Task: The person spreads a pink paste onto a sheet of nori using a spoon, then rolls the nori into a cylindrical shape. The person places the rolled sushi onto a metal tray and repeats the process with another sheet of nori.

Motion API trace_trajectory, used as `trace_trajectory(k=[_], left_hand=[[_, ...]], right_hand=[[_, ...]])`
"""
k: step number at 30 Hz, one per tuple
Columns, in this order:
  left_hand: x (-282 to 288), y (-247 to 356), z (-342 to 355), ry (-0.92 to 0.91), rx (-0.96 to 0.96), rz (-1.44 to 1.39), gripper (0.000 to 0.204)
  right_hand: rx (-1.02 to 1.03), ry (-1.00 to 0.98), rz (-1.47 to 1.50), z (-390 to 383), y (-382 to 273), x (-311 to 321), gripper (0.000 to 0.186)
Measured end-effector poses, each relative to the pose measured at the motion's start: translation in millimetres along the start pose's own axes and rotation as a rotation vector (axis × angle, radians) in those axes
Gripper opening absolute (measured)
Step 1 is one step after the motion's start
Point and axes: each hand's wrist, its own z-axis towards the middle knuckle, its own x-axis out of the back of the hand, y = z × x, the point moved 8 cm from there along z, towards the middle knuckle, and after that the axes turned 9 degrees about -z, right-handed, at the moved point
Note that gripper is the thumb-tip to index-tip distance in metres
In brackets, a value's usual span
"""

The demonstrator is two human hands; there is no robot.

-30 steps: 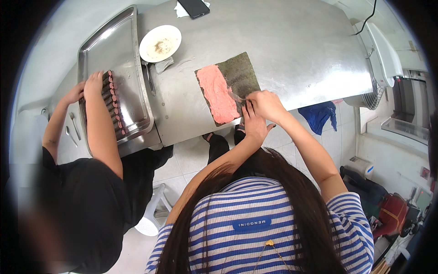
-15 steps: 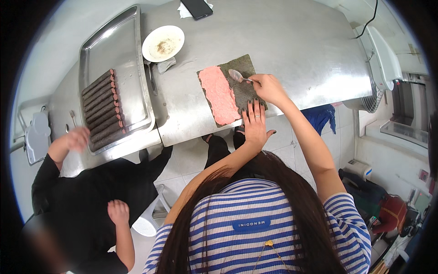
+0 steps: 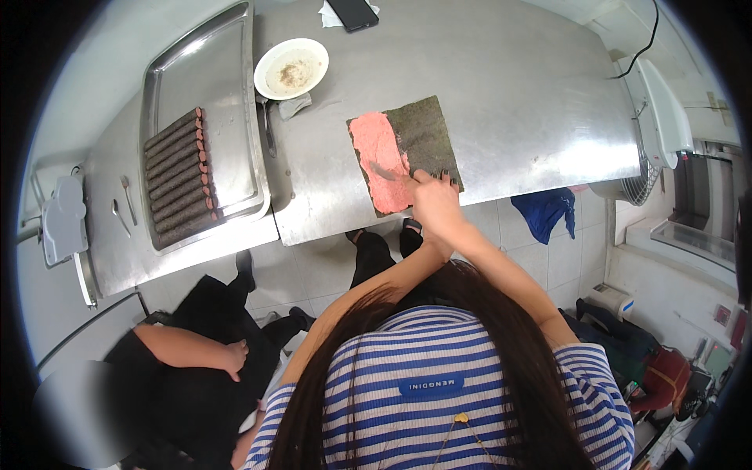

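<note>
Right hand (image 3: 433, 200)'s curled around a spoon (image 3: 382, 170), tip over the pink paste (image 3: 374, 141) on the seaweed sheet (image 3: 429, 129), which lies on the counter (image 3: 533, 102) toward 12 o'clock. Left hand (image 3: 450, 180)'s mostly hidden behind it, so can't tell how open. White bowl (image 3: 311, 76) at the sheet's 10 o'clock, tray (image 3: 225, 70) of dark rolls (image 3: 177, 174) at 9.

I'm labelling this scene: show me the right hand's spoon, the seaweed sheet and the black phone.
Spoon (image 3: 381, 170): head view, on its bowl.
Seaweed sheet (image 3: 428, 135): head view, on its uncovered right part.
Black phone (image 3: 354, 14): head view, on its dark face.
</note>
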Motion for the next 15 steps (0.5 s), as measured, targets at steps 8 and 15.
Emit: trace_trajectory(k=[8,15], left_hand=[[30,6,-1,0.047,-0.014,-0.009,0.065],[-1,-1,11,0.354,0.022,0.211,0.078]], right_hand=[[-0.072,0.170,0.107,44,44,7,0.029],[0.240,0.006,0.006,8,6,6,0.033]])
